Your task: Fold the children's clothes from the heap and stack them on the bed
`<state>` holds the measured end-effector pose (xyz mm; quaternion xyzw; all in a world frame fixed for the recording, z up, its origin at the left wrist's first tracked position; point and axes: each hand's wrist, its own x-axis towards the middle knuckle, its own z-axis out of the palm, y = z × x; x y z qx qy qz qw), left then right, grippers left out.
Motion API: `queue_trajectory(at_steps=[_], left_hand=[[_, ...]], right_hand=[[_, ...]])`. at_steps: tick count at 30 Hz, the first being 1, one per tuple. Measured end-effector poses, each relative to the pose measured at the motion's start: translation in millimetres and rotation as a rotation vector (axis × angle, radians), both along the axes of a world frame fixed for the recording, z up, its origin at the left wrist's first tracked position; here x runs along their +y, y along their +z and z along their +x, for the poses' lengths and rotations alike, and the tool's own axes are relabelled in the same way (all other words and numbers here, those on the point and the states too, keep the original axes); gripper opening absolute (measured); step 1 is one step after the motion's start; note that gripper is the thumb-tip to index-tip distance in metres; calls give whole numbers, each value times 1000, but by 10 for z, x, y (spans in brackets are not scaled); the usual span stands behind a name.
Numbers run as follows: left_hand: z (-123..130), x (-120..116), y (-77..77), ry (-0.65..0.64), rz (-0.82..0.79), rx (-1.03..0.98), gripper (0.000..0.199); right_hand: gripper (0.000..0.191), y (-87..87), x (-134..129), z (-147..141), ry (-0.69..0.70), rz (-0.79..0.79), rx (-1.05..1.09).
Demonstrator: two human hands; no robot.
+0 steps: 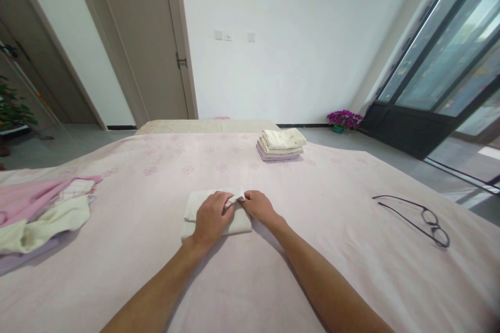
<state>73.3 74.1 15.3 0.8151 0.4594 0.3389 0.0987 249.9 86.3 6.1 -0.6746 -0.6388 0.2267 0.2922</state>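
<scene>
A partly folded cream cloth (pixel 238 223) lies flat in front of me on the pink table cover. My left hand (pixel 213 214) rests on it, thumb and fingers closed on a turned-up flap near its upper right part. On that same flap, at the cloth's right side, my right hand (pixel 260 205) pinches the corner. The flap is lifted a little between both hands, and the left hand hides the cloth's middle. Beyond the hands stands a neat stack of folded cloths (pixel 282 144), cream above and lilac below.
Loose pink, cream and lilac clothes (pixel 47 218) lie in a heap at the left. Black-framed glasses (pixel 429 223) sit unfolded at the right on the pink floral cover (pixel 336 270). Behind are a door (pixel 144 36), purple flowers (pixel 344 118) and a glass door (pixel 441 73).
</scene>
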Motion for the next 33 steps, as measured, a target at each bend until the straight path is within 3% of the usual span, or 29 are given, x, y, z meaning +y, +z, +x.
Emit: queue_trajectory(at_steps=[4,7,12,15,17,20,22,24,27,30,33], left_hand=[[7,-52,-30,-104,108,108,22],[4,-75,-30,-138,141,188,22],[-15,-83,-46,-201,114,160,24],[-93,-46,28,-218,12,64,28],[-226,22,152,-123,-49,-7,31],[-581,200,361,160,-111,-95,29],[-873,340,419,305,-222,-99,26],[-1132,465,368,361,-384,-135,27],[-1334,581,159,310,-671,-262,33],[-1307,599,-16,233,-799,-370,47],[-1180,551,-52,145,-823,-448,65]], right_hand=[[12,8,2,133,-103,21,-63],[19,38,-13,151,-175,158,31],[15,61,-91,24,31,227,78],[13,22,-120,4,51,187,36],[12,-14,-116,27,42,175,31],[15,-63,-92,66,-12,154,22],[24,-92,-76,77,-46,149,6],[32,-118,-62,80,-44,155,-18],[39,-149,-33,93,-9,136,-42],[45,-157,6,127,11,97,-28],[51,-137,39,164,31,43,-12]])
